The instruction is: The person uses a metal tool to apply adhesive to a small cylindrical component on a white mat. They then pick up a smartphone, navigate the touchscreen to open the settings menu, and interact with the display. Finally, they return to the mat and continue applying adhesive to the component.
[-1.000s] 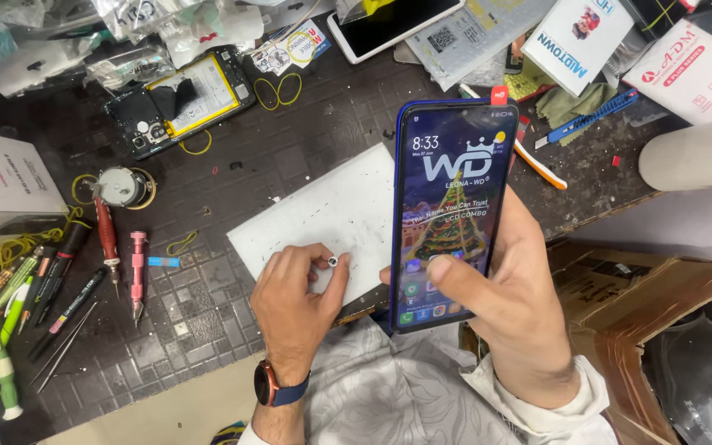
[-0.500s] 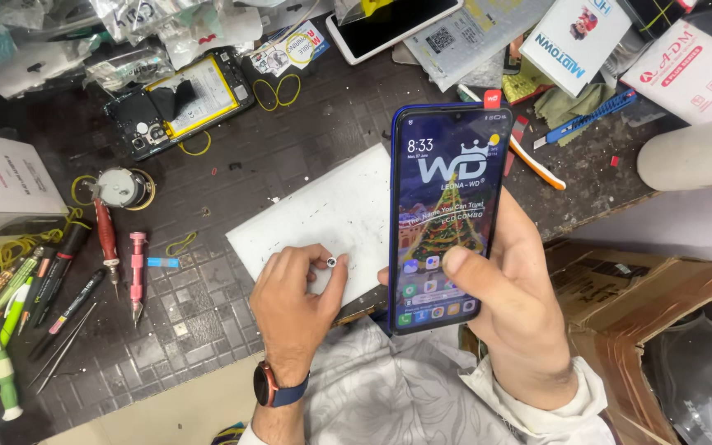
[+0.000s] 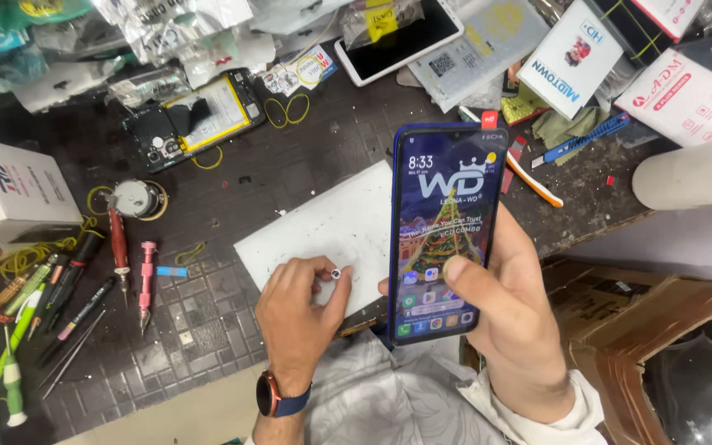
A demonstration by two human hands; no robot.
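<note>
Screwdrivers (image 3: 117,247) and tweezers are scattered at 9 o'clock on the dark gridded mat (image 3: 208,330). An opened phone (image 3: 195,119) with its battery exposed is seen at 11 o'clock, yellow rubber bands (image 3: 286,109) just beside it. A white-framed phone (image 3: 397,41) is laid at 12 o'clock. White cartons (image 3: 686,99) are stacked at 2 o'clock. A cardboard box (image 3: 620,313) is seen at 4 o'clock.

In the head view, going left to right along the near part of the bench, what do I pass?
Green-handled tools → red screwdriver → pink screwdriver → left hand pinching a small silver part → blue smartphone held in the right hand → cardboard box.
</note>
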